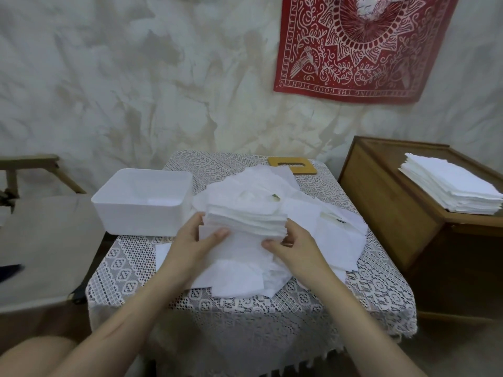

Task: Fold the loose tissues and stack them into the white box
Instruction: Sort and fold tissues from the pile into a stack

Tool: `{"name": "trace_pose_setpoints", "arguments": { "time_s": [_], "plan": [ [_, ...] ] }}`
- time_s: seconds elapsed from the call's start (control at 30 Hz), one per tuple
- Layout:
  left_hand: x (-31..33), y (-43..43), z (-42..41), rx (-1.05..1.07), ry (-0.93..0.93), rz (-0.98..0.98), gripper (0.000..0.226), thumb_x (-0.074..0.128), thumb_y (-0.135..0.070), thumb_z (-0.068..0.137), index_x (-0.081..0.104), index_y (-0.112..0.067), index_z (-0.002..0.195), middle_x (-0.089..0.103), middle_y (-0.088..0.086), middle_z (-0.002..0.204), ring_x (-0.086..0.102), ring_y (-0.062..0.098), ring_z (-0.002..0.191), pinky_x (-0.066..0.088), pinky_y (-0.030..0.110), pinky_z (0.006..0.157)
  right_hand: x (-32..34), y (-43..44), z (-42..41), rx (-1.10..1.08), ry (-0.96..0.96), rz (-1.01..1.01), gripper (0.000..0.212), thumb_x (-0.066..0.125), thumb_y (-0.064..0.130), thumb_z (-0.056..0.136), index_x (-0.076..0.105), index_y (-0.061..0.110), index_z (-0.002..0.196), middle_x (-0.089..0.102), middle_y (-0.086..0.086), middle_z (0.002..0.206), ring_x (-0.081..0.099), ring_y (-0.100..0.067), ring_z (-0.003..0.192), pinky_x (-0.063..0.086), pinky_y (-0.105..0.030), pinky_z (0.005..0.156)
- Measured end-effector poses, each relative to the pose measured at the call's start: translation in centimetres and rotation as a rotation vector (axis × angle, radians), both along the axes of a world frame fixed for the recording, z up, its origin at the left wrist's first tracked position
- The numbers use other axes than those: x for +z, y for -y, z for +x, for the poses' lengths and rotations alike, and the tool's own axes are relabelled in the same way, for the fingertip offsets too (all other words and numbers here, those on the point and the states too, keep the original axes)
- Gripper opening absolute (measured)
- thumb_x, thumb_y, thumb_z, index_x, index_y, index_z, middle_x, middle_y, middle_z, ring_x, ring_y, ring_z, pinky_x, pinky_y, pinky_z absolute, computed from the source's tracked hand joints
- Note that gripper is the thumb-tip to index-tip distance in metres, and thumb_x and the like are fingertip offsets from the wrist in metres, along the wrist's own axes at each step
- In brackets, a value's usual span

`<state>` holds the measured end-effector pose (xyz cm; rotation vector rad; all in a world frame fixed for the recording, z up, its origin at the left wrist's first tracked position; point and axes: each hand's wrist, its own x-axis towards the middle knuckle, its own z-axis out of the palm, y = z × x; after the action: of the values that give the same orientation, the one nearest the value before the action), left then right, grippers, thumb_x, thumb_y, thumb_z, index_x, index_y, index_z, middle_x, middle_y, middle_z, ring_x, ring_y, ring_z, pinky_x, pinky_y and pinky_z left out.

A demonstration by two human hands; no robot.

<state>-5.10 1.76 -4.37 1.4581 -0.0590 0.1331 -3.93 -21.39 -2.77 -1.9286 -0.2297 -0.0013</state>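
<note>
1. Holding a stack of folded tissues [245,219] between both hands, atop the loose tissues [239,268] on the lace-covered table [245,308].
2. Clasping its left side with the left hand [194,240], thumb in front, fingers curled behind.
3. Pinching its right side with the right hand [294,246].
4. Just left of it: white box [141,202], open-topped.

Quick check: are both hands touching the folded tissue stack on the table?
Touching. Head view: the left hand grips the left edge of the folded tissue stack, the right hand its right edge; no gap shows.
</note>
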Motion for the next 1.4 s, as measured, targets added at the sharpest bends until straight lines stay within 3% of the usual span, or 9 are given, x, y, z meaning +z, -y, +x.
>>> {"name": "trace_pose_setpoints", "arguments": {
  "time_s": [0.17,0.33,0.43,0.63,0.87,1.07,1.17,1.27,1.4],
  "plan": [
    [-0.1,0.8,-0.9,0.013,0.069,0.095,0.05,0.084,-0.028,0.084,0.061,-0.019,0.128,0.076,-0.009,0.115,0.073,0.016,0.106,0.059,0.025,0.08,-0.4,-1.4,-0.9,-0.015,0.04,-0.078,0.041,0.06,0.064,0.082,0.061,0.04,0.115,0.071,-0.005,0.108,0.067,-0.021,0.1,0.055,-0.045,0.089],
    [0.6,1.4,-0.8,0.097,0.078,0.111,0.065,0.083,-0.052,0.071,0.061,-0.028,0.128,0.074,-0.012,0.12,0.071,0.01,0.11,0.058,0.036,0.092,1.0,-2.2,-1.2,-0.022,0.058,-0.028,0.023,0.065,0.049,0.094,0.068,0.035,0.111,0.073,0.019,0.105,0.067,0.0,0.1,0.055,-0.025,0.083],
    [0.1,1.3,-0.9,0.091,0.034,0.135,0.053,0.086,-0.041,0.076,0.065,-0.026,0.122,0.076,-0.008,0.116,0.073,0.015,0.108,0.06,0.04,0.091,0.2,-1.8,-1.5,0.026,-0.037,-0.191,0.033,0.07,0.046,0.084,0.069,0.031,0.114,0.074,0.014,0.106,0.068,-0.007,0.1,0.058,-0.037,0.088],
    [1.5,1.5,0.1,0.056,-0.025,-0.005,0.045,0.088,-0.029,0.077,0.071,-0.018,0.117,0.08,0.001,0.108,0.076,0.023,0.101,0.06,0.051,0.092,2.2,-0.9,0.2,-0.018,-0.005,0.14,0.003,0.075,0.023,0.092,0.074,0.02,0.091,0.078,0.003,0.086,0.073,-0.01,0.079,0.053,-0.024,0.066],
    [4.4,0.5,2.3,-0.259,-0.209,0.165,0.04,0.087,-0.025,0.08,0.068,-0.018,0.114,0.078,0.011,0.109,0.074,0.022,0.091,0.055,0.026,0.069,4.5,1.5,2.9,0.213,-0.219,0.083,0.022,0.078,0.02,0.09,0.075,0.016,0.111,0.078,-0.006,0.106,0.075,-0.026,0.1,0.06,-0.038,0.084],
    [4.1,1.4,3.6,-0.399,-0.317,0.244,0.041,0.079,-0.031,0.089,0.067,-0.02,0.126,0.078,0.009,0.115,0.074,0.03,0.107,0.059,0.037,0.088,3.9,1.1,4.1,0.296,-0.284,0.049,0.029,0.08,0.017,0.087,0.074,0.016,0.115,0.077,-0.008,0.111,0.073,-0.026,0.105,0.056,-0.047,0.098],
    [3.5,2.0,4.0,-0.361,-0.286,0.193,0.035,0.078,-0.029,0.089,0.073,-0.015,0.121,0.078,0.008,0.115,0.074,0.03,0.108,0.059,0.043,0.092,4.1,0.5,4.6,0.155,-0.205,0.182,0.032,0.082,0.017,0.084,0.07,0.018,0.114,0.077,0.003,0.105,0.075,-0.013,0.093,0.059,-0.036,0.088],
    [3.3,2.7,4.2,-0.207,-0.187,0.032,0.027,0.07,-0.022,0.096,0.072,-0.015,0.122,0.078,0.008,0.116,0.074,0.031,0.11,0.057,0.049,0.097,3.8,-0.1,4.6,0.085,-0.21,0.456,0.036,0.078,0.018,0.088,0.066,0.023,0.122,0.077,0.0,0.11,0.075,-0.024,0.101,0.059,-0.042,0.091],
    [3.7,3.6,3.9,-0.078,0.0,-0.052,0.029,0.072,-0.02,0.094,0.068,-0.017,0.123,0.077,0.006,0.116,0.074,0.025,0.108,0.061,0.04,0.087,3.2,-1.3,3.5,0.054,-0.056,0.428,0.027,0.067,0.016,0.097,0.066,0.02,0.123,0.077,-0.001,0.113,0.073,-0.02,0.107,0.058,-0.043,0.095]
  ]
}}
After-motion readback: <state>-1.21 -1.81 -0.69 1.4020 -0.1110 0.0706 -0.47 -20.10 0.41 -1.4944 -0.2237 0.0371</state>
